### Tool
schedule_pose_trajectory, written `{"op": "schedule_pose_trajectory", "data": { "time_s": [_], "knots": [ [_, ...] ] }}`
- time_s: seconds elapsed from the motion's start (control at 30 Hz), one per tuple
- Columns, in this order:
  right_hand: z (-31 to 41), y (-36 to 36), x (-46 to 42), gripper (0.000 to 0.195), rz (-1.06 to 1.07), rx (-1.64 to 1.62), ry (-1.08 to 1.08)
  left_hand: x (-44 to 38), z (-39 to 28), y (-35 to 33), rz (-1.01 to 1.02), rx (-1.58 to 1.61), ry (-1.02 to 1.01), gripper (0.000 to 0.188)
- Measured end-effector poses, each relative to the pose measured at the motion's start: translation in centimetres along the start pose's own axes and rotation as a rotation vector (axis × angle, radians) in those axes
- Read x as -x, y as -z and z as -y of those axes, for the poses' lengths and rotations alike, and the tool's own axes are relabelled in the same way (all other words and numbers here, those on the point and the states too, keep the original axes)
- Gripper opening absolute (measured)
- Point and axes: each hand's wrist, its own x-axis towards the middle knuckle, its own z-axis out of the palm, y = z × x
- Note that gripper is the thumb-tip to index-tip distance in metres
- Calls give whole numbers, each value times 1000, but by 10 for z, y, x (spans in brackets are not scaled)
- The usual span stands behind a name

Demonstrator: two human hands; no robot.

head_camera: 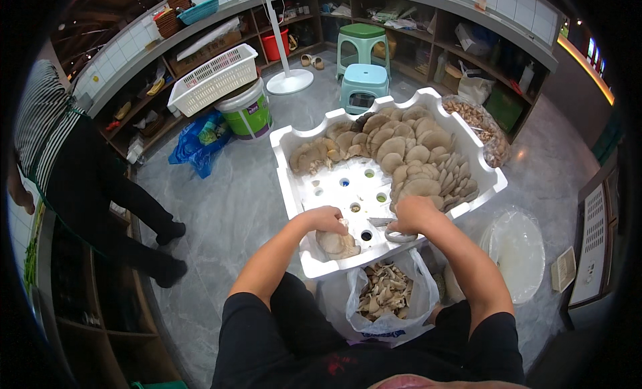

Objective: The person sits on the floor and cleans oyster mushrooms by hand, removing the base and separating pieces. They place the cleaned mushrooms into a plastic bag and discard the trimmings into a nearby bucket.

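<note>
A white polystyrene crate (pixel 289 188) with holes in its floor stands before me, heaped with oyster mushrooms (pixel 401 138) along its back and right side. My left hand (pixel 328 221) grips a cluster of oyster mushrooms (pixel 337 244) in the crate's near left corner. In my right hand (pixel 414 218) are metal scissors (pixel 401 236), their blades pointing left over the crate's near part; that hand is beside the heap. Below the crate's near edge, between my legs, a plastic bag (pixel 424 321) holds torn mushroom pieces (pixel 385 291).
A person (pixel 65 163) stands at the left by the shelves. Behind the crate are plastic stools (pixel 364 83), a white stand base (pixel 290 81), a green bucket (pixel 247 115) under a white basket (pixel 215 83), and a blue bag (pixel 198 143). A bag of mushrooms (pixel 494 143) lies at the right.
</note>
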Motion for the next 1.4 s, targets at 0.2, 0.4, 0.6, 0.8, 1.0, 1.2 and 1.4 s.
{"op": "schedule_pose_trajectory", "data": {
  "time_s": [0.2, 0.4, 0.6, 0.8, 1.0, 1.2, 1.4],
  "knots": [
    [-9, -8, 7, 32, -142, -111, 22, 15, 3, 8, -295, 9, -160, 64],
    [-13, -8, 25, 30, -367, -356, 58, 51, -8, 24, -418, 822, -343, 36],
    [-12, 2, 25, 39, -472, -744, 195, 64, -26, 9, -244, 1550, -334, 31],
    [19, 24, 29, 65, -231, -957, 481, 47, -28, -9, 165, 1849, -527, 42],
    [33, 24, 9, 73, -182, -1162, 638, 41, -35, -6, 402, 1930, -747, 39],
    [48, 19, 4, 80, -225, -1290, 651, 47, -39, -1, 516, 1982, -741, 38],
    [50, 4, -4, 62, -347, -1342, 521, 39, -36, -4, -11, 1767, -224, 32]
  ]
}}
